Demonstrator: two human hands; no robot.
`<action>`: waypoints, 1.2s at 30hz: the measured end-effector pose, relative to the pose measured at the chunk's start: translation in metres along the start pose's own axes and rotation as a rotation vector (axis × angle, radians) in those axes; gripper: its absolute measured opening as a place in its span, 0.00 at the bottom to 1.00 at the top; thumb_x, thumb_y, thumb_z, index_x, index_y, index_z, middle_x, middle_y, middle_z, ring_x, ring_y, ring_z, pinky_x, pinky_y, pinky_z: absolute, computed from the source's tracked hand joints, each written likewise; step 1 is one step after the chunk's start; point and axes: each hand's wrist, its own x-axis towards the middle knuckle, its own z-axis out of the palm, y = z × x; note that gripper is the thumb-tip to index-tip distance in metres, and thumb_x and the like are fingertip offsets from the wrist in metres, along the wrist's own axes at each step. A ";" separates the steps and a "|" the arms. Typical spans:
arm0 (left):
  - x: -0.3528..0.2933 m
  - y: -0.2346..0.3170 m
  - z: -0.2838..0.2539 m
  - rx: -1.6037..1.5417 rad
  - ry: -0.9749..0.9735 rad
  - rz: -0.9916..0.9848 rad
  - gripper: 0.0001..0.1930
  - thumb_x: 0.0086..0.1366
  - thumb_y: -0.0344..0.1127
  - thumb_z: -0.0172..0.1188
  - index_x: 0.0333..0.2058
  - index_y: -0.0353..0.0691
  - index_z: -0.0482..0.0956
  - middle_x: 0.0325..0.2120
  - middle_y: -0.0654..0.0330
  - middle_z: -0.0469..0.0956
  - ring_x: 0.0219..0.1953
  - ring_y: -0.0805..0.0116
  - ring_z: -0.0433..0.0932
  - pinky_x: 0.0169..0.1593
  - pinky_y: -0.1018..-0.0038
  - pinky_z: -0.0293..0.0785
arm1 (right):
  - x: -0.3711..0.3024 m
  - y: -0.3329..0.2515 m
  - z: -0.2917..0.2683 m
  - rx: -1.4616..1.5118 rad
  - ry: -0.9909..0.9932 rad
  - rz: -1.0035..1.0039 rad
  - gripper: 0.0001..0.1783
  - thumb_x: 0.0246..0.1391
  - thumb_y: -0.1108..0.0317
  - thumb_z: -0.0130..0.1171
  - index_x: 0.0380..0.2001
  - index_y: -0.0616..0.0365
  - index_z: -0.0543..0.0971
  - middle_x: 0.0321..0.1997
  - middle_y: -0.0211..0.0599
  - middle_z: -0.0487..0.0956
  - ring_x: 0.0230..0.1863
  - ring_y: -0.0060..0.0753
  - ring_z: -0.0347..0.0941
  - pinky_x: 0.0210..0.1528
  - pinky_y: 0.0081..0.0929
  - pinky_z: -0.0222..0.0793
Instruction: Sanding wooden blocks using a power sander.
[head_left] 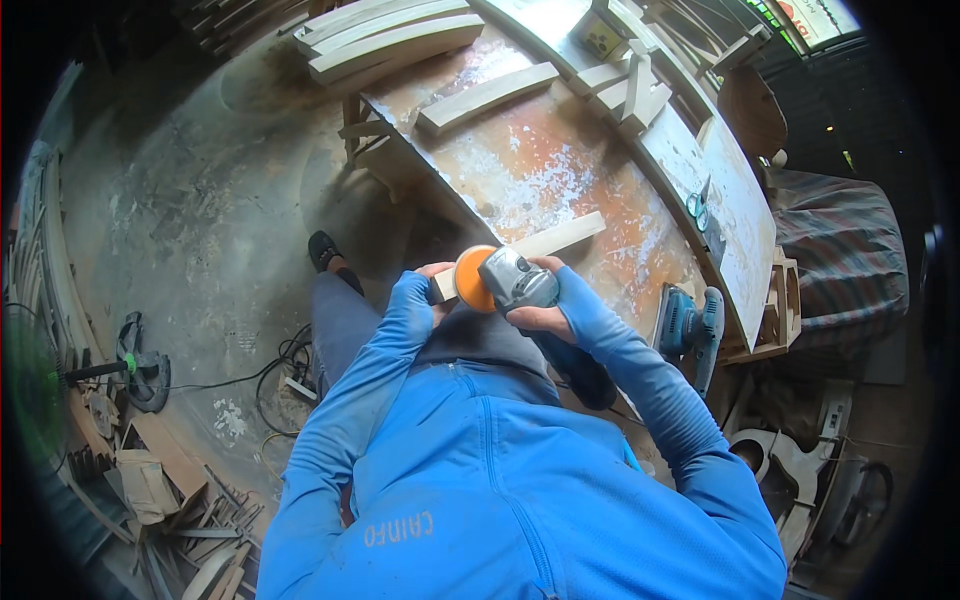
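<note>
My left hand (420,292) grips the near end of a pale wooden piece (562,236), its fingers wrapped round it. The far end of the piece reaches over the table edge. My right hand (543,318) is closed round the metal head of an angle grinder (518,281). An orange disc (474,279) on the grinder is against or just in front of the wood, close to my left fingers; whether it touches cannot be made out. The grinder's dark body runs down beside my lap, partly hidden by my right arm.
The worn table (640,225) carries a curved wooden piece (487,98) and stacked curved pieces (395,45). A teal sander (685,322) sits by my right arm, scissors (697,210) farther off. At left are a fan (140,365), a cable (262,378) and wood scraps (205,545).
</note>
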 end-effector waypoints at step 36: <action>0.000 0.010 0.011 -0.100 -0.015 -0.054 0.26 0.54 0.17 0.69 0.53 0.37 0.78 0.46 0.56 0.81 0.46 0.67 0.80 0.53 0.71 0.77 | 0.012 0.007 -0.018 0.021 -0.074 -0.060 0.53 0.37 0.51 0.79 0.61 0.68 0.65 0.50 0.47 0.78 0.51 0.35 0.75 0.57 0.28 0.70</action>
